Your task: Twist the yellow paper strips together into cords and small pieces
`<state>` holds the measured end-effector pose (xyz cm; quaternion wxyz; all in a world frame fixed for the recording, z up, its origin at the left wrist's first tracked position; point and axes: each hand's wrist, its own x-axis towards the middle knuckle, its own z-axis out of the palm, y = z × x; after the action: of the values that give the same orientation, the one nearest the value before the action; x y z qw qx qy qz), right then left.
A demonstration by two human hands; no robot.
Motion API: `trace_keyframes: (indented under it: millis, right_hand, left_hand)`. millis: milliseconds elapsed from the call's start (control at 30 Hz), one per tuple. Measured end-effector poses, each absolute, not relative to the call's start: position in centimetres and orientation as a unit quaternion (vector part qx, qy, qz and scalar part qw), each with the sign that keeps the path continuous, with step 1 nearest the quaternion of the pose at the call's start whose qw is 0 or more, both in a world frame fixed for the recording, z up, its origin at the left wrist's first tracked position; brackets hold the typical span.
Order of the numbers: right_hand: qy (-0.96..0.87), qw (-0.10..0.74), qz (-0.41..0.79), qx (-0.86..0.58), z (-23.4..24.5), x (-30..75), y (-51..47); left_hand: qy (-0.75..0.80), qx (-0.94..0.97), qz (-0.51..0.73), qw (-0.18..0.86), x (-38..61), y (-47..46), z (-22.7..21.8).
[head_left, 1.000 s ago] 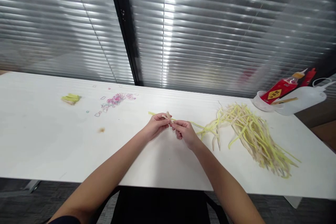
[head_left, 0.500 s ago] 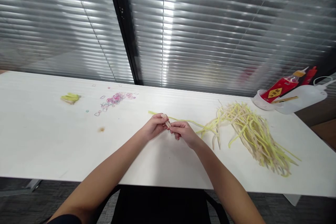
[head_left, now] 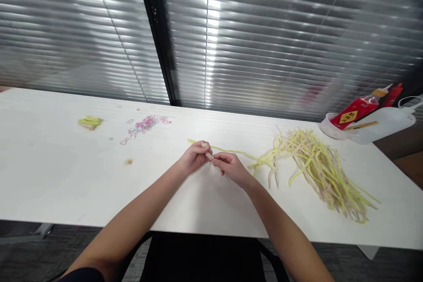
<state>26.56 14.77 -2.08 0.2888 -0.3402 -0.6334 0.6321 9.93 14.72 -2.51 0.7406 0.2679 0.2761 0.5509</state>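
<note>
Near the middle of the table, my left hand (head_left: 195, 157) is closed on a short, folded piece of beige pipe cleaner (head_left: 209, 156). My right hand (head_left: 231, 167) pinches the lower end of this same piece with thumb and forefinger. The fingers cover part of it. Behind both hands a long yellow pipe cleaner (head_left: 236, 151) lies across the table. It runs toward a large loose heap of yellow and beige pipe cleaners (head_left: 322, 169) at my right.
A small folded yellow and beige bundle (head_left: 90, 122) lies at the left. Beside it are scattered small pink, purple and grey bands (head_left: 145, 124). At the back right stand a clear cup (head_left: 330, 128), a red bottle (head_left: 353, 112) and a white squeeze bottle (head_left: 385, 124). Blinds (head_left: 257, 44) rise behind the table.
The beige piece has tilted slightly between my fingers, and my right fingertips have shifted a little toward my left hand. The view has moved slightly; things on the table lie as before.
</note>
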Motion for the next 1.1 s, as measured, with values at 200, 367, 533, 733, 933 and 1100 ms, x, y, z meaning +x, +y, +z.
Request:
trace_keyframes:
  millis: [200,367,533,733,933,1100]
  right_hand:
    - [-0.684,0.331,0.530,-0.377,-2.2,26.7,14.8]
    - [-0.663,0.333,0.548,-0.386,-2.4,27.0,15.1]
    - [-0.679,0.321,0.533,-0.389,-2.4,27.0,15.1]
    - [-0.722,0.320,0.491,-0.367,-1.7,26.9,14.6]
    - [-0.721,0.324,0.489,-0.368,-1.5,26.9,14.4]
    - [-0.667,0.336,0.539,-0.389,-2.3,26.9,15.0]
  left_hand:
    - [0.325,0.271,0.534,0.732,10.0,14.9,-2.6]
    - [0.323,0.282,0.531,0.731,10.0,14.9,-2.5]
    - [0.319,0.270,0.541,0.729,9.9,15.0,-2.7]
    - [0.307,0.246,0.539,0.744,9.8,14.7,-2.4]
    - [0.302,0.242,0.534,0.752,9.7,14.8,-2.3]
    - [0.336,0.283,0.553,0.708,9.7,15.1,-2.7]
